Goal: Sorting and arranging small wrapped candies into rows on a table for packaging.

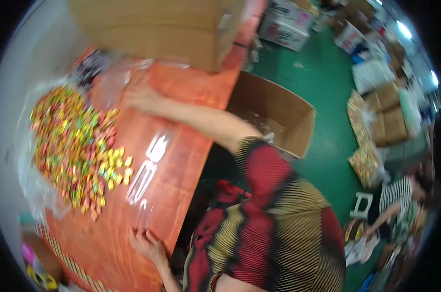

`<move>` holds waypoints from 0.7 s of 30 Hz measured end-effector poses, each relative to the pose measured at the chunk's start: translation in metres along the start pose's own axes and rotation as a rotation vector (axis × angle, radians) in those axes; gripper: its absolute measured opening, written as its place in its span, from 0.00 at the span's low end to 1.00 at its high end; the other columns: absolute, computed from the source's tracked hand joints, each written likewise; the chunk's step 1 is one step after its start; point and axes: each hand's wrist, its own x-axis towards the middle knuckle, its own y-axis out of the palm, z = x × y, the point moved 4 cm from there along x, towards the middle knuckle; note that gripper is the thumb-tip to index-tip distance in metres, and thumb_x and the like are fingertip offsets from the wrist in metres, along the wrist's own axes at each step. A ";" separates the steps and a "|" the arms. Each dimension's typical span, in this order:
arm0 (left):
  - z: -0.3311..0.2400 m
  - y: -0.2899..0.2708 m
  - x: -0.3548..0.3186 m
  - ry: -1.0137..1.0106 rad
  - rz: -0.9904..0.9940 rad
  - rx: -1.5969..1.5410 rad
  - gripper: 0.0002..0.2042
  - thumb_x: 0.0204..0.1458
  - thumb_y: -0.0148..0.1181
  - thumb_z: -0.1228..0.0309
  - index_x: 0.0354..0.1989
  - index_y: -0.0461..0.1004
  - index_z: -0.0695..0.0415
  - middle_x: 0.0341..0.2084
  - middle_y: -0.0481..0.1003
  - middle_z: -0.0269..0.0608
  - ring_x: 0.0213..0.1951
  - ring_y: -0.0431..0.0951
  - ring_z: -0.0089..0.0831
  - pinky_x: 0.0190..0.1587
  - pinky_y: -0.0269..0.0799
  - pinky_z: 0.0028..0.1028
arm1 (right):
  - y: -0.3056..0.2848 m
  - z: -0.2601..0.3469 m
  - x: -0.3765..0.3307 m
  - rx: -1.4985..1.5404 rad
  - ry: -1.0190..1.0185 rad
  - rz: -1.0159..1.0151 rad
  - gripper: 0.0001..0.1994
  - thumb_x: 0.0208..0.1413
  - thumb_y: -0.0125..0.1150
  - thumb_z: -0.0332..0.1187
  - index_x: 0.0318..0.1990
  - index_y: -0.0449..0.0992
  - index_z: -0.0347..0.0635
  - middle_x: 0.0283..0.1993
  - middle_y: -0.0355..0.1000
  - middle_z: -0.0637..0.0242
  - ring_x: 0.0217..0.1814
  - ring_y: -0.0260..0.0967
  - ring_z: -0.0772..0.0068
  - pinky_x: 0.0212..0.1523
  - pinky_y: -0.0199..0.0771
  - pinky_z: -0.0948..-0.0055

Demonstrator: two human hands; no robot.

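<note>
Two hands on orange bench point(181, 141), head view. Left hand point(147, 245) flat, fingers spread, at near edge beside clear plastic bag point(145, 175). Right hand point(141, 97) open, palm down, on clear wrap beside heap of bright wrapped candies point(74, 141). Open cardboard box point(279, 114) on green floor.

A clear plastic bag point(114, 80), flat and crumpled, lies on the tabletop at about 11 o'clock of the view, blurred, its right edge under a hand. A heap of small wrapped candies point(74, 143) in yellow, red, green and orange spreads at 9 o'clock. Flat clear plastic bags point(147, 170) lie just right of the heap, glinting.
</note>
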 end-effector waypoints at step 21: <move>0.008 0.000 0.007 0.200 -0.072 0.112 0.17 0.53 0.46 0.66 0.44 0.62 0.69 0.34 0.68 0.57 0.36 0.69 0.51 0.40 0.66 0.40 | -0.139 0.074 -0.078 0.526 0.564 0.330 0.21 0.49 0.48 0.41 0.49 0.64 0.41 0.53 0.58 0.52 0.59 0.50 0.49 0.61 0.41 0.51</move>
